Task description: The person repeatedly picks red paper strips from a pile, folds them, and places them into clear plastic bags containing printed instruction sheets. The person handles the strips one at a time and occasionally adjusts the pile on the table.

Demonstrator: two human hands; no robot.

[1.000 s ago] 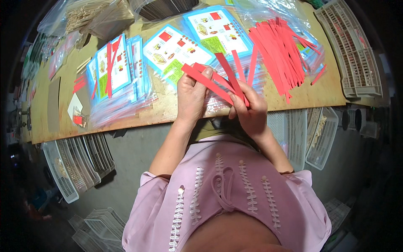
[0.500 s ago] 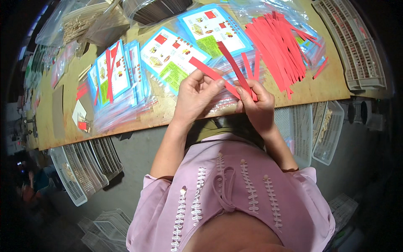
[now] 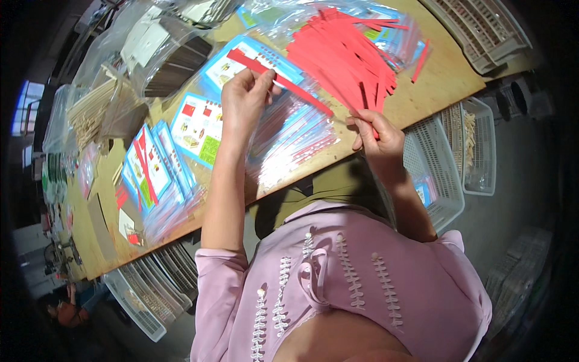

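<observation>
A long red paper strip (image 3: 301, 95) is pinched in my left hand (image 3: 244, 99), which hovers over the printed cards and clear bags. To its right, my right hand (image 3: 383, 140) is closed near the table's front edge. A bit of red strip (image 3: 375, 133) shows between its fingers; how many strips it holds I cannot tell. Just beyond that hand lies a big loose heap of red strips (image 3: 332, 51). Blue-edged printed cards (image 3: 192, 136) lie left of my left forearm, and bagged cards (image 3: 295, 136) are stacked between my hands.
More cards with red strips on top (image 3: 146, 169) lie at the left. Wooden sticks in plastic bags (image 3: 96, 108) and a clear bag of dark pieces (image 3: 178, 66) stand at the back left. Plastic baskets (image 3: 136, 298) sit below the table edge; another basket (image 3: 482, 36) stands at the far right.
My hands have moved apart, the left carrying a red strip away to the left. The right stays near the front edge beside the heap. The whole view has turned and shifted.
</observation>
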